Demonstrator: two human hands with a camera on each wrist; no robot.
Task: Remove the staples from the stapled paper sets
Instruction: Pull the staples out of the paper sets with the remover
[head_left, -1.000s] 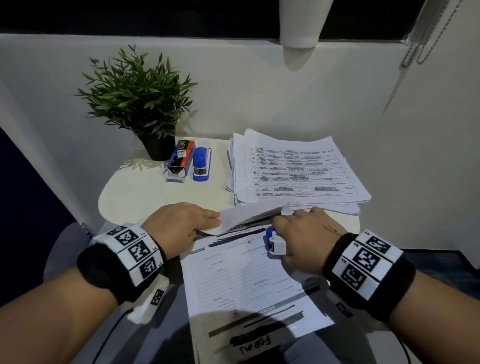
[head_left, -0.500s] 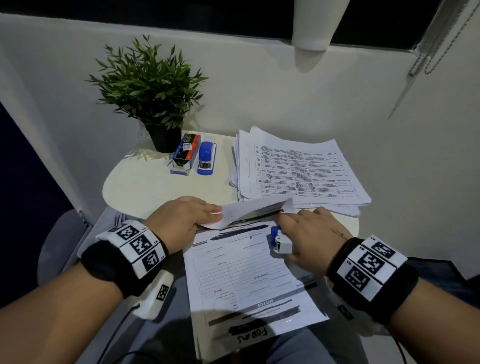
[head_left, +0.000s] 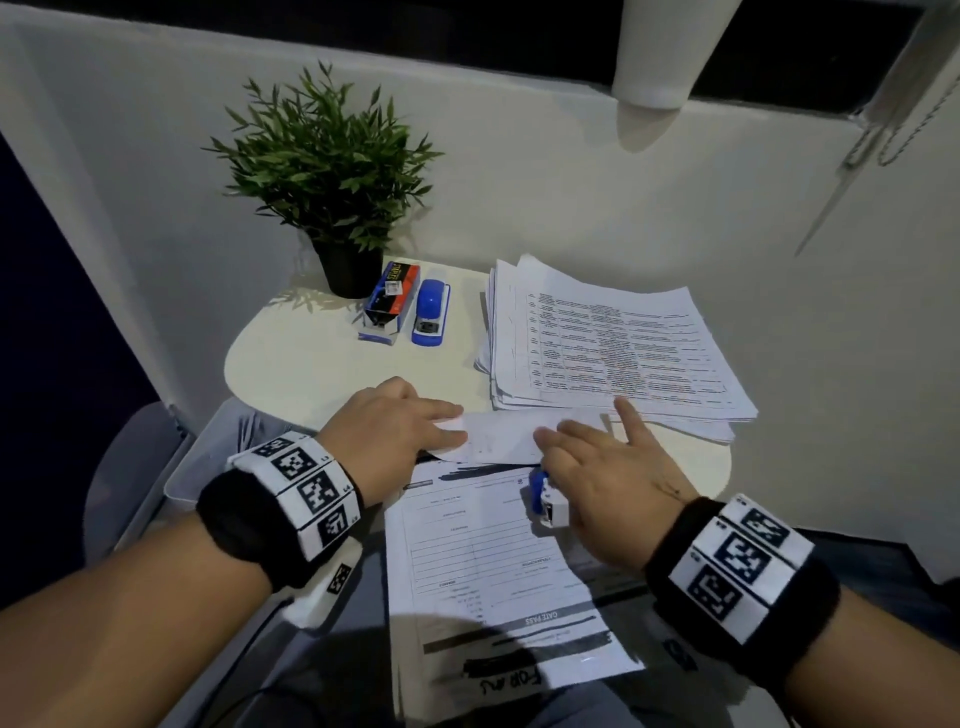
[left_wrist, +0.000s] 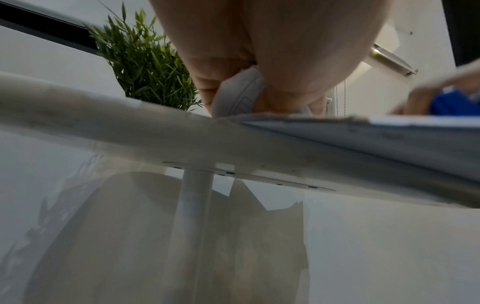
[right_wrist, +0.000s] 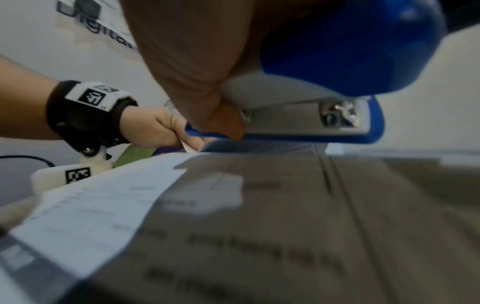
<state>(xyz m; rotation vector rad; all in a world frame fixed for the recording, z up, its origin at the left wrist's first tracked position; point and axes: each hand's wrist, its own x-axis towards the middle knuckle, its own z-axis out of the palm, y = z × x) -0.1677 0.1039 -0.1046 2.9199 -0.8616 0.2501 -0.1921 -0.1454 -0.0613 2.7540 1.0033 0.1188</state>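
Paper comes first, nearest you: the white printed form set with a handwritten bottom edge (head_left: 498, 571) lies across your lap and onto the near rim of the small rounded cream table (head_left: 311, 364), its top sheet folded back at the far end, presumably to get at the stapled edge; your right hand (head_left: 613, 488) tucks the small blue-and-white stapler with a metal underside (head_left: 545, 501) under the thumb side while its fingers spread flat over the folded sheet, index finger reaching toward the far stack; in the right wrist view the thumb clamps the tool and its blue lip sits low against the page, likely to work under a staple, though no staple is visible; your left hand (head_left: 400, 431) pinches the folded flap's left end (left_wrist: 241, 96) between thumb and fingers, steadying it; beyond, the thick stack of printed white sheets (head_left: 613, 343) waits on the right; farthest back stand a second blue stapler (head_left: 431, 312), a blue-and-red staple box (head_left: 392, 301) just beside it, and a green potted plant in a black pot (head_left: 327, 171).
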